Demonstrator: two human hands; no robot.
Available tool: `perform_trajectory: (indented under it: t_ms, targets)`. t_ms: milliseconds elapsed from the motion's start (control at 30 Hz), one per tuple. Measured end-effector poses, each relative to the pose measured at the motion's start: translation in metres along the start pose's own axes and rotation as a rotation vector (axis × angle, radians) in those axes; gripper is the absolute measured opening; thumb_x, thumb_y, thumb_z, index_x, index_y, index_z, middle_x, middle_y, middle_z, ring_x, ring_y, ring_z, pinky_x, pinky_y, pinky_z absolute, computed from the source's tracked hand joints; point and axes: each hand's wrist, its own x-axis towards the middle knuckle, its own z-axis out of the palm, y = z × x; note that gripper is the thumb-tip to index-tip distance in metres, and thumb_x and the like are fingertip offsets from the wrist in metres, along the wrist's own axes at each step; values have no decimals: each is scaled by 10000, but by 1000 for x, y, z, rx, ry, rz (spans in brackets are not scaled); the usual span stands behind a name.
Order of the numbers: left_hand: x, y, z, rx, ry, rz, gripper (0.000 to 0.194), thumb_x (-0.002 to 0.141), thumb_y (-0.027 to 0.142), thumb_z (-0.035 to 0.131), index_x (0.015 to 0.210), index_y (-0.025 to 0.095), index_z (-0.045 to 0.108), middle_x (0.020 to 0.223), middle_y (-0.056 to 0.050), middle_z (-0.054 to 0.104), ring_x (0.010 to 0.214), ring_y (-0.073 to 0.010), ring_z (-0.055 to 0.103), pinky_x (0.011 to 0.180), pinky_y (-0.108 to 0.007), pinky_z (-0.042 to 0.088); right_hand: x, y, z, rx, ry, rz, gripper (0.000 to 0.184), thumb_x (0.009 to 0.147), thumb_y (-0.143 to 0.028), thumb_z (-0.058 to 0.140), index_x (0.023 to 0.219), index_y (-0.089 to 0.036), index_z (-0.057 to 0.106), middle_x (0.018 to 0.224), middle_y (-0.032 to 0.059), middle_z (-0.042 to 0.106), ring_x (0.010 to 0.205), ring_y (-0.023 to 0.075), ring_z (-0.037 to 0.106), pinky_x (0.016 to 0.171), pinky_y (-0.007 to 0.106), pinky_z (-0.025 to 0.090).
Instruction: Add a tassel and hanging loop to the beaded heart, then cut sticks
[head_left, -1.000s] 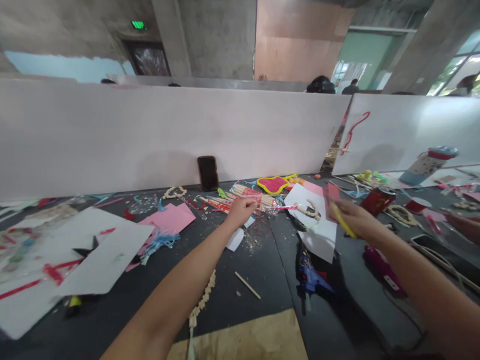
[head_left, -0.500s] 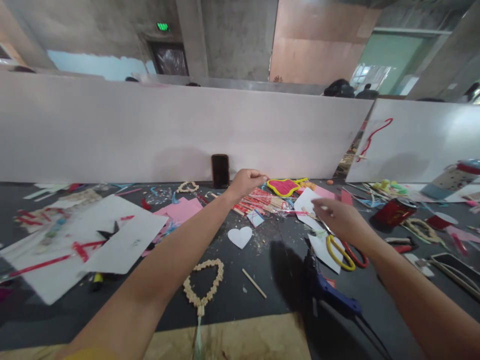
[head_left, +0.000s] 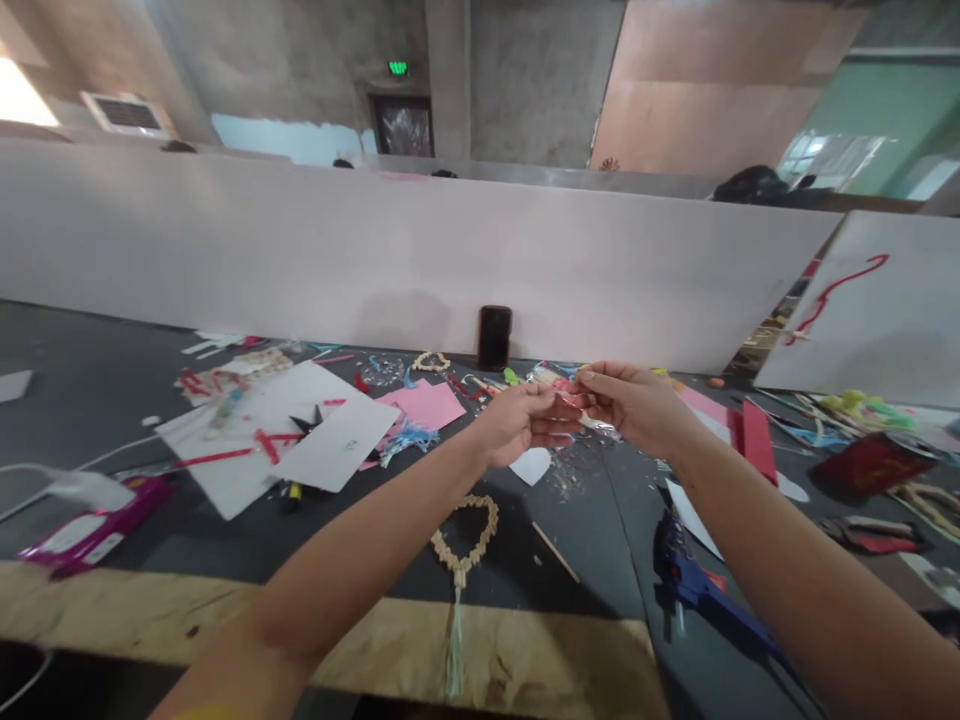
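My left hand (head_left: pixel 529 422) and my right hand (head_left: pixel 634 402) meet over the middle of the black table. Thumb and forefinger of the left hand are pinched while its other fingers stretch out loosely. The right hand's fingertips are also pinched, touching or nearly touching the left ones. Whatever lies between them is too small to make out. Just beneath is a white paper heart (head_left: pixel 532 465), partly covered by the left hand. Closer to me lie a beaded heart-shaped loop (head_left: pixel 491 525) with a pale tassel (head_left: pixel 455 645) and a thin wooden stick (head_left: pixel 555 552).
A blue glue gun (head_left: pixel 701 590) lies by my right forearm. White sheets (head_left: pixel 330 445), pink paper (head_left: pixel 431 403) and scraps spread leftward. A phone (head_left: pixel 495 337) leans against the white partition (head_left: pixel 360 250). A red can (head_left: pixel 877 462) stands on the right.
My view has turned left. The right hand has come leftward to meet the left hand; before, they were apart, the left over red-wrapped sticks and the right near the scissors.
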Motion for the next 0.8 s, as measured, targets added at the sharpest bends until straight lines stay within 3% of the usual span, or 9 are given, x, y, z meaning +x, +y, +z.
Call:
perform_trajectory:
  t_ms: [167,267,533,667,800]
  targets:
    - [-22,-15,-10,-50,-20,-50,96,830,219,562,791,131,566,748,-58,653,465,-37,503,456,-153,406,-2,10,11,3,2,36,226,709,-378,681,740,-181,576,664,-22,579,581,54,544,556,173,469]
    - [-29,-20,-19,-63,-5,-50,108,790,214,620,769,113,590,695,-36,623,432,-4,418,421,-117,338,-4,15,12,-37,9,20,231,694,-380,691,744,-184,580,685,-24,574,599,60,538,567,184,461]
    - [-39,-30,-50,6,13,-105,248,671,217,745,876,91,685,722,-52,633,471,-9,420,451,-147,354,-14,23,10,-254,-23,1,231,687,-373,692,789,-178,622,647,-23,578,582,81,508,550,212,414]
    - [-47,-25,-57,185,-19,-197,306,630,272,770,876,101,704,715,-51,632,510,-43,470,481,-184,389,-19,26,12,-350,-67,-4,212,695,-364,677,793,-182,629,604,-32,563,560,91,499,544,225,405]
    - [-52,-21,-61,309,-46,-224,311,623,350,764,810,109,703,636,-7,585,503,-46,463,519,-210,426,-28,28,14,-586,-134,-27,224,757,-399,578,801,-187,633,586,-27,541,531,100,484,505,232,386]
